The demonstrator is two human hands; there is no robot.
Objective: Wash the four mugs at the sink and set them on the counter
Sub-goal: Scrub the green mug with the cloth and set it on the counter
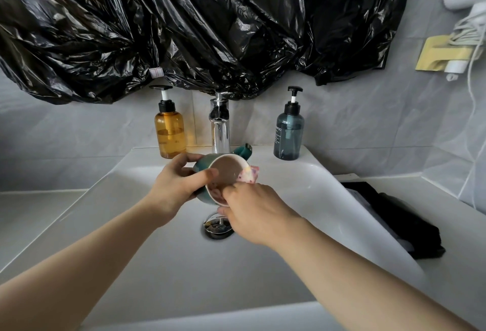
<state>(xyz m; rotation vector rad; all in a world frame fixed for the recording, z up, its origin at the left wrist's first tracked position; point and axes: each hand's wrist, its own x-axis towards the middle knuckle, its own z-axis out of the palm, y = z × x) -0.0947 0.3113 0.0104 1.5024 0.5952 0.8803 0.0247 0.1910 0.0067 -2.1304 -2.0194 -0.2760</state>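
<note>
A teal mug (pixel 228 170) with a pale inside is held over the white sink basin (pixel 147 215), tilted with its mouth toward me and its handle pointing back toward the tap. My left hand (pixel 175 186) grips the mug's body from the left, thumb on the rim. My right hand (pixel 252 209) presses a pink and white cloth (pixel 248 174) against the mug's right rim, with fingers reaching inside. Only this one mug is in view.
A chrome tap (pixel 219 125) stands behind the mug, between an amber pump bottle (pixel 170 131) and a blue-grey pump bottle (pixel 288 131). The drain (pixel 217 227) lies below the hands. A black cloth (pixel 399 215) lies on the right counter. Black plastic sheeting (pixel 210 20) hangs above.
</note>
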